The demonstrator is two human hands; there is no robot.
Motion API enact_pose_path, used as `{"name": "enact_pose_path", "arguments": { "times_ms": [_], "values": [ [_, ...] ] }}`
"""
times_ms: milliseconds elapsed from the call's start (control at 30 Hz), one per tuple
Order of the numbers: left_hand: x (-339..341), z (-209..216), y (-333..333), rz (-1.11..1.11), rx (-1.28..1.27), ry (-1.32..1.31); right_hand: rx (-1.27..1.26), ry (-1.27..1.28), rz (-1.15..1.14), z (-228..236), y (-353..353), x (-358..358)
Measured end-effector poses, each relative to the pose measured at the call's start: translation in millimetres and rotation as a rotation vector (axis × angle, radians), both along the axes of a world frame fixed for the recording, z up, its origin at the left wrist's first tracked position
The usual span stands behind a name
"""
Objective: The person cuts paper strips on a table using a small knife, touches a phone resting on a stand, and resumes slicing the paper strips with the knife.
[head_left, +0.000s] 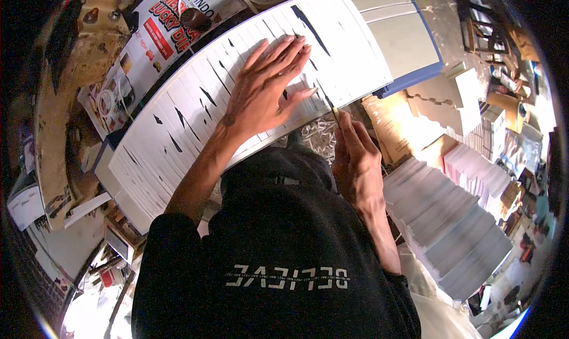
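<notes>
The left hand (262, 93) lies on a long, white, dark-streaked row of packed strips (349, 48), its fingers extended. The right hand (359, 158), just beside the row's near edge, grips a slender tool (334, 110) that reaches over the strips. Paper stacks (444, 220) stand to the right; a printed sheet (142, 57) lies at the far left.

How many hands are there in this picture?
2. The left hand rests spread on the white paper; the right hand holds a thin tool by the paper's near edge. No other hands show.
</notes>
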State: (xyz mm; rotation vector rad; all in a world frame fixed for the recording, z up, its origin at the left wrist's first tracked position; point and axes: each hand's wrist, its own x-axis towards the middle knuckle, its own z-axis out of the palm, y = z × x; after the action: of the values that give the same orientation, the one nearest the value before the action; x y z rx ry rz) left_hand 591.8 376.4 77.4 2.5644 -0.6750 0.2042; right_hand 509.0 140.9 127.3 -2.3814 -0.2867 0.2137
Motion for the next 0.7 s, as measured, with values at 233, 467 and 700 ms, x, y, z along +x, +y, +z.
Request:
{"name": "enact_pose_path", "arguments": {
  "times_ms": [233, 467, 700],
  "values": [
    [-1, -3, 1, 0.0, -0.015, -0.01, 0.008, -0.102, 0.01, 2, 7, 2],
    [-2, -5, 0, 0.015, -0.035, -0.015, -0.014, -0.049, 0.006, 2, 5, 3],
    [-1, -2, -1, 0.015, -0.031, -0.022, -0.001, -0.087, 0.057, 3, -2, 6]
  ]
}}
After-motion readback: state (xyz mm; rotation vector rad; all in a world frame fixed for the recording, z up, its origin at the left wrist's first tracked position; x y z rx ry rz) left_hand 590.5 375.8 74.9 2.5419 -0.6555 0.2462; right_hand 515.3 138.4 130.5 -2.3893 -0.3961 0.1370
